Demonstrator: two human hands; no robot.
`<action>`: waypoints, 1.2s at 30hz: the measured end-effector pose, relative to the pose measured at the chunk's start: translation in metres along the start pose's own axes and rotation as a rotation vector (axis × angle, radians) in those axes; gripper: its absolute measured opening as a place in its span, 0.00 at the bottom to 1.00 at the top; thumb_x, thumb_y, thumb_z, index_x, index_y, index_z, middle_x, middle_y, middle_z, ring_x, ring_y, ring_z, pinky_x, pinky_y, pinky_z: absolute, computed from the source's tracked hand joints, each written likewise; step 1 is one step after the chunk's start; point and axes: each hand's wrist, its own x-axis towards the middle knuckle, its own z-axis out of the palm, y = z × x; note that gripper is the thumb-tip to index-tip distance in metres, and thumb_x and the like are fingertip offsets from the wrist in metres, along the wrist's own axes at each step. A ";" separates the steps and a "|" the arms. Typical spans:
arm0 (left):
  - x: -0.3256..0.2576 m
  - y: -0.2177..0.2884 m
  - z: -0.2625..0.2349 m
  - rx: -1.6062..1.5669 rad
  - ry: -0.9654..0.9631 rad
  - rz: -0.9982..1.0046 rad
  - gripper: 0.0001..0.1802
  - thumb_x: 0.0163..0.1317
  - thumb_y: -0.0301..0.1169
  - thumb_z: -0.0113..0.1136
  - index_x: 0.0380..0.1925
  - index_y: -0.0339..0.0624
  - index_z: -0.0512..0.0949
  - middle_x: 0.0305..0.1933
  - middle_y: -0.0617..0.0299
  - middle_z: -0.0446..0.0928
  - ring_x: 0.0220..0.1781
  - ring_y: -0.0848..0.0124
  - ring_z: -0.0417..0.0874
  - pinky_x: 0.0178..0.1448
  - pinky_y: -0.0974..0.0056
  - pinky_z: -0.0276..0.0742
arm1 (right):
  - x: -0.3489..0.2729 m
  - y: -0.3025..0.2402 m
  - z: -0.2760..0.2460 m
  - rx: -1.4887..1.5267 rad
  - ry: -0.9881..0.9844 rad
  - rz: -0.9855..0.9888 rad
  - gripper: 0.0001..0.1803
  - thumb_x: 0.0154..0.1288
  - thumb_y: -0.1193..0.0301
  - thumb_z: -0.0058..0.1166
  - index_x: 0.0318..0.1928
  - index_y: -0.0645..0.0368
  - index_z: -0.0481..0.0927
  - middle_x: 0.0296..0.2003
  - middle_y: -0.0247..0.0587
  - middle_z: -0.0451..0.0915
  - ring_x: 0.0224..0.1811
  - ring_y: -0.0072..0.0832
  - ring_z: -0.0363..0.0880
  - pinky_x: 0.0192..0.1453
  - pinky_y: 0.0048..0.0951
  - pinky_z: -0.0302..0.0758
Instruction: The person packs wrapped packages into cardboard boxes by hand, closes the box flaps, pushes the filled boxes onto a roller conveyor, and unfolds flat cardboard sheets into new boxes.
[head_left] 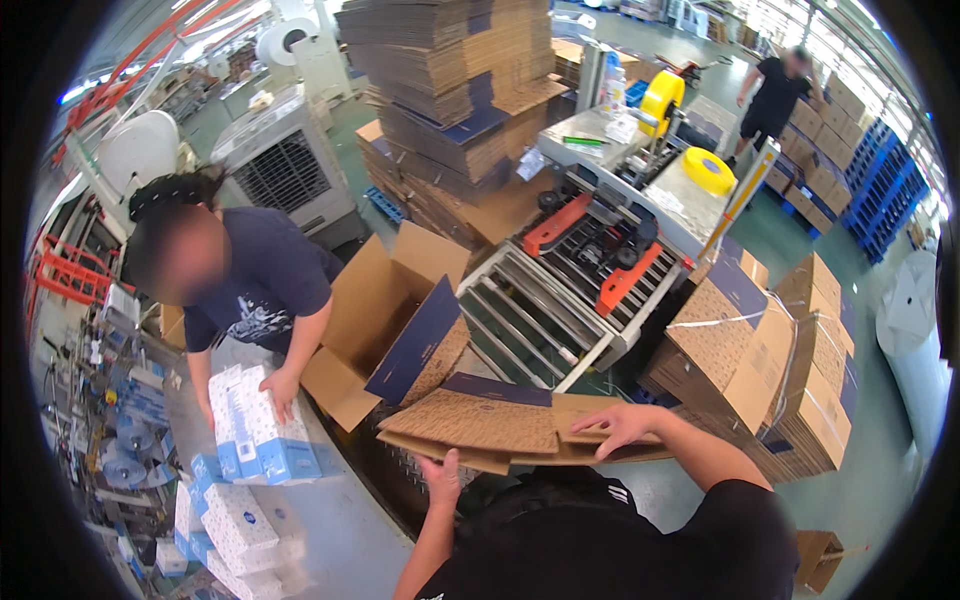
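Observation:
A folded-flat brown cardboard carton (490,420) with a dark blue strip lies across in front of my body, slightly spread into layers. My left hand (440,478) grips its near lower edge, thumb up against the board. On its right-hand flap rests my right hand (628,428), fingers spread and touching the board. Just beyond stands an opened carton (375,310) with its flaps up, one flap blue inside. To the left, a co-worker (255,270) has both hands on a bundle of white and blue boxes (245,420) on a metal table (340,520).
More white and blue boxes (240,530) lie on the table. Ahead is a roller conveyor (520,310) with a taping machine (610,250) and yellow tape rolls (708,170). Tall stacks of flat cartons (460,80) stand behind; strapped carton bundles (750,350) are at right. Another person (775,95) is far off.

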 end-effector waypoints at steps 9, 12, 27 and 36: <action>-0.005 0.108 0.038 0.641 -0.392 0.144 0.40 0.51 0.21 0.53 0.68 0.28 0.57 0.61 0.35 0.72 0.62 0.45 0.77 0.67 0.51 0.72 | -0.045 -0.059 -0.060 -0.908 0.827 0.612 0.22 0.69 0.58 0.49 0.29 0.62 0.86 0.28 0.55 0.85 0.33 0.53 0.85 0.40 0.50 0.81; -0.042 0.174 0.058 1.123 -0.787 0.108 0.48 0.52 0.25 0.54 0.72 0.19 0.47 0.60 0.21 0.70 0.55 0.33 0.79 0.60 0.44 0.78 | -0.017 -0.085 -0.086 -0.997 0.773 0.745 0.14 0.61 0.64 0.54 0.30 0.60 0.88 0.28 0.51 0.86 0.33 0.47 0.88 0.37 0.46 0.83; 0.083 0.120 0.113 1.007 0.018 0.640 0.50 0.48 0.32 0.70 0.74 0.45 0.59 0.79 0.30 0.40 0.73 0.34 0.60 0.73 0.43 0.65 | -0.004 0.001 -0.066 -0.560 -0.160 -0.080 0.48 0.55 0.37 0.65 0.71 0.49 0.70 0.71 0.53 0.67 0.76 0.51 0.61 0.74 0.42 0.64; 0.129 0.118 0.072 1.186 -0.200 0.140 0.23 0.53 0.34 0.67 0.49 0.42 0.73 0.40 0.44 0.85 0.43 0.43 0.85 0.48 0.45 0.81 | -0.034 -0.051 -0.055 -0.385 0.143 -0.283 0.15 0.57 0.72 0.58 0.45 0.49 0.88 0.36 0.47 0.86 0.38 0.48 0.85 0.43 0.45 0.81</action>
